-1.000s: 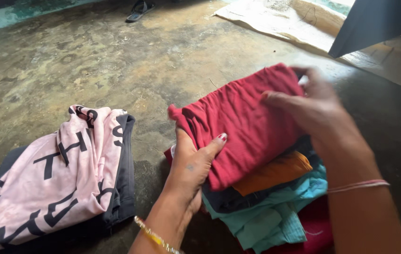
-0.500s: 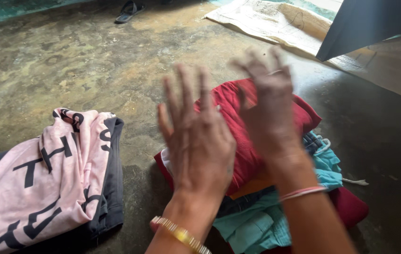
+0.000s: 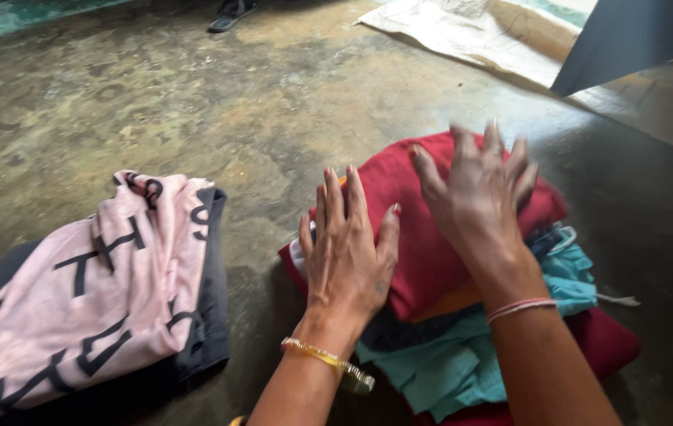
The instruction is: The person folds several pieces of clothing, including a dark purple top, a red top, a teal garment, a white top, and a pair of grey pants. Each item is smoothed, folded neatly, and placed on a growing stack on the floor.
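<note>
on floor, red cloth (image 3: 423, 237) tops stack, under left hand (image 3: 348, 252) and right hand (image 3: 478, 197); grips wide, holding nothing.

Against a second ago, when they gripped its edges, the left hand (image 3: 348, 252) and right hand (image 3: 478, 197) now lie flat with fingers spread on top of the red folded garment (image 3: 423, 244), which sits squarer on the clothes pile (image 3: 470, 355).

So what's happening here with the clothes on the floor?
A person has both hands spread flat over a pile of folded clothes on the floor. The left hand and right hand are over the red garment on top, with orange, dark and teal pieces beneath. A pink lettered garment lies apart to the left.
</note>
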